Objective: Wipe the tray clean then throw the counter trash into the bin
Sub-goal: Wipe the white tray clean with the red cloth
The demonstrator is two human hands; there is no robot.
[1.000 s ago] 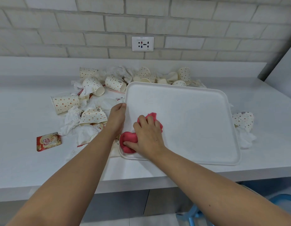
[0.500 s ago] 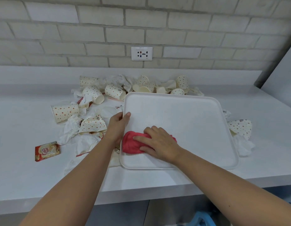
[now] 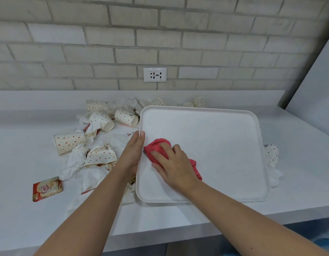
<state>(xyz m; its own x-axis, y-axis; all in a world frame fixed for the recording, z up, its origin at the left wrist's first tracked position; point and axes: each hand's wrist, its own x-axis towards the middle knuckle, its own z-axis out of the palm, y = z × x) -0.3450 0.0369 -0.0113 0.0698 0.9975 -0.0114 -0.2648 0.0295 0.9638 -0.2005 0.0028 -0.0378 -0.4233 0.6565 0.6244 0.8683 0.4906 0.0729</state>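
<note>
One label reads clearly — "Coffee mate" on the red sachet (image 3: 47,188) lying on the counter (image 3: 30,218).

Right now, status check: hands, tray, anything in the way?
Left hand grips tray by its left rim. Right hand presses red cloth on tray. Paper cups and tissues crowd counter left of tray.
</note>
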